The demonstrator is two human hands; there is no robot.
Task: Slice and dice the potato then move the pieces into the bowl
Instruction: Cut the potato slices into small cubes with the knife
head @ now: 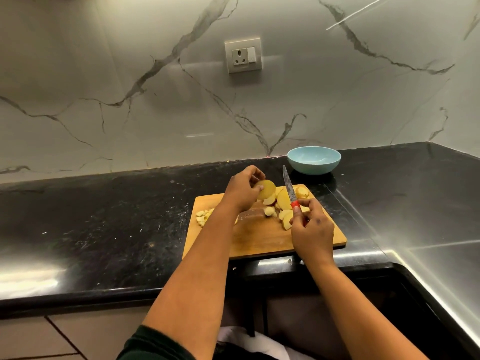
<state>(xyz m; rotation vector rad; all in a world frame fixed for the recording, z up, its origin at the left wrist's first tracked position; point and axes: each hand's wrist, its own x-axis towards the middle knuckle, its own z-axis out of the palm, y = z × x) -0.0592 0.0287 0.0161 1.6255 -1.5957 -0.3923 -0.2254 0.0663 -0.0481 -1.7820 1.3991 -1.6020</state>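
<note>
While held: one slice (266, 189), one knife (290, 188); one bowl (314, 160).

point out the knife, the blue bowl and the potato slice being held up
knife (288, 184), head view, middle of the blade
blue bowl (314, 166), head view, front outer wall
potato slice (267, 189), head view, its flat cut face

Wooden board (262, 242); glossy black counter (104, 216); veined marble wall (130, 100).

Potato slices (284, 201) on cutting board (262, 241), bowl (314, 161) behind
</note>
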